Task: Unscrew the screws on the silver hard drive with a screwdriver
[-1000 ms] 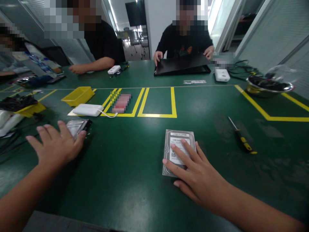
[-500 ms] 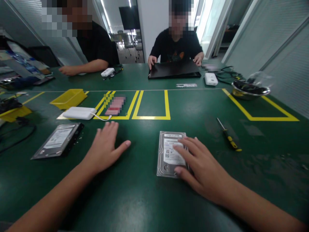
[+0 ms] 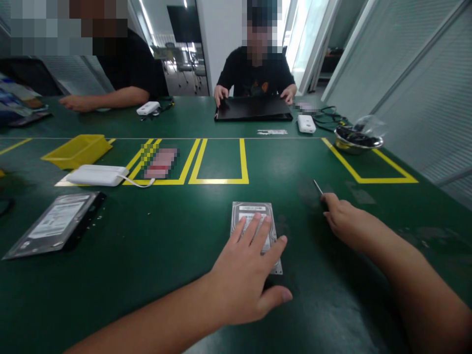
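A silver hard drive (image 3: 251, 207) with a white label lies flat on the green table, in the middle of the head view. My left hand (image 3: 245, 275) is spread over it, fingers apart, covering much of the label; whether the fingertips press on it I cannot tell. To the right, my right hand (image 3: 348, 216) is closed around the handle of a screwdriver (image 3: 317, 186) at table level. Only its thin metal shaft shows, pointing away to the upper left; the handle is hidden by the hand.
A second hard drive (image 3: 62, 219) lies at the left, small bits beside it. Behind it are a white power bank (image 3: 96, 175), a pink phone (image 3: 162, 163) and a yellow bin (image 3: 78, 150). A metal bowl (image 3: 357, 143) stands at the back right. Two people sit opposite.
My left hand has moved right, over the hard drive. My right hand has left the drive and closed on the screwdriver. The view has shifted slightly to the right.
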`<state>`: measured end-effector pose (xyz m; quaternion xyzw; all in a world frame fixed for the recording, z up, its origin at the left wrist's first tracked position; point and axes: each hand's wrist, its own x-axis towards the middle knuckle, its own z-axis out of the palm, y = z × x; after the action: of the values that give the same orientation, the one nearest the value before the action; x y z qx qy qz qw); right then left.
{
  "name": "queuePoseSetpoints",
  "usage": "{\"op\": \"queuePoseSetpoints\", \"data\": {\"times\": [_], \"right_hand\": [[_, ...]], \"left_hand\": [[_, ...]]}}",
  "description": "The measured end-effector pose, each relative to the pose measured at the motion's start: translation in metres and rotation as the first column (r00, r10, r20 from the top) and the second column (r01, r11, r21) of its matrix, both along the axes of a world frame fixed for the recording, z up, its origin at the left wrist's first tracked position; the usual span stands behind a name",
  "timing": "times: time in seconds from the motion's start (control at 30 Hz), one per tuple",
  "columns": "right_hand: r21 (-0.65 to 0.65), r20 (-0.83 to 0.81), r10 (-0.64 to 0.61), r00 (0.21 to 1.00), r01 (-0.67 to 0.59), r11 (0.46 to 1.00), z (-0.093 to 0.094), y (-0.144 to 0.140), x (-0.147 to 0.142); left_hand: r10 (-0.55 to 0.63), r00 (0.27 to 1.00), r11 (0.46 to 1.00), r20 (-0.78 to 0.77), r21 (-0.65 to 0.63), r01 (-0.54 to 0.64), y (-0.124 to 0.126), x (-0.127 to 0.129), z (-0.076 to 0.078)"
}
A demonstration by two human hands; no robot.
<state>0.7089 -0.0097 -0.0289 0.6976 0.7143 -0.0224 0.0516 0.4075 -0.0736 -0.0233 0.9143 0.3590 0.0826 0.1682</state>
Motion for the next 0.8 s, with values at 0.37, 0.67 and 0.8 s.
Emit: {"op": "queuePoseSetpoints", "data": {"times": [0.37,0.67,0.8], "right_hand": [[0.231,-0.223,0.038,0.974,0.015,0.973,0.046,-0.005,-0.021],[0.394,-0.115,0.124,0.986,-0.069,0.917,0.028,-0.002,-0.006],[0.411,-0.071,0.133,0.989,-0.093,0.907,0.032,-0.007,-0.005]], "left_hand": [[-0.013,0.999,0.996,0.048,-0.083,0.017,-0.017,0.001,0.001],[0.024,0.997,0.989,0.068,-0.144,-0.014,-0.002,-0.022,0.014],[0.024,0.999,0.996,0.026,-0.087,-0.021,0.006,-0.032,0.011]]}}
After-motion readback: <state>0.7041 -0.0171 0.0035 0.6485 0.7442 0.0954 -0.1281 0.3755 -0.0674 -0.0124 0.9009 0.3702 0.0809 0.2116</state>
